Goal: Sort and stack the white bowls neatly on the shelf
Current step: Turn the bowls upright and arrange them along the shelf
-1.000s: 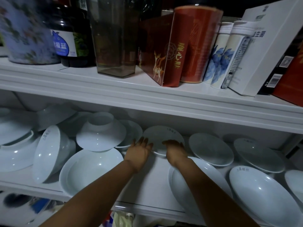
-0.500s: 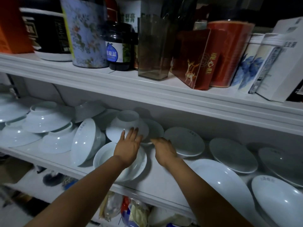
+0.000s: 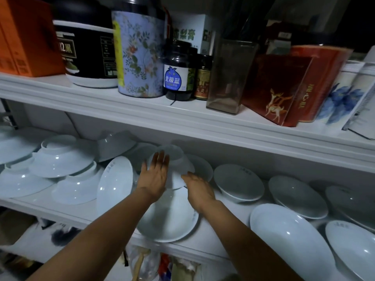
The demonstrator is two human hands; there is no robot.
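Note:
Several white bowls lie scattered on the lower white shelf (image 3: 67, 211). An upside-down bowl (image 3: 178, 165) sits tilted in the middle, partly over an upright bowl (image 3: 172, 222) at the front edge. My left hand (image 3: 155, 175) rests flat, fingers straight, against the upside-down bowl's left side. My right hand (image 3: 197, 188) touches its lower right rim; its fingertips are hidden from view. A bowl (image 3: 115, 183) stands on edge just left of my left hand. More upside-down bowls (image 3: 60, 159) pile up at the left. Upright shallow bowls (image 3: 239, 182) spread to the right.
The upper shelf (image 3: 182, 118) carries an orange box (image 3: 26, 37), a black-and-white tub (image 3: 85, 51), a floral tin (image 3: 140, 55), dark jars (image 3: 178, 76), a smoky plastic container (image 3: 229, 76) and red boxes (image 3: 278, 88). Bags and clutter sit below the bowl shelf.
The view has swung left. Both hands left the shallow bowl at the back and came onto the upside-down bowl, left hand on its side, right hand at its rim.

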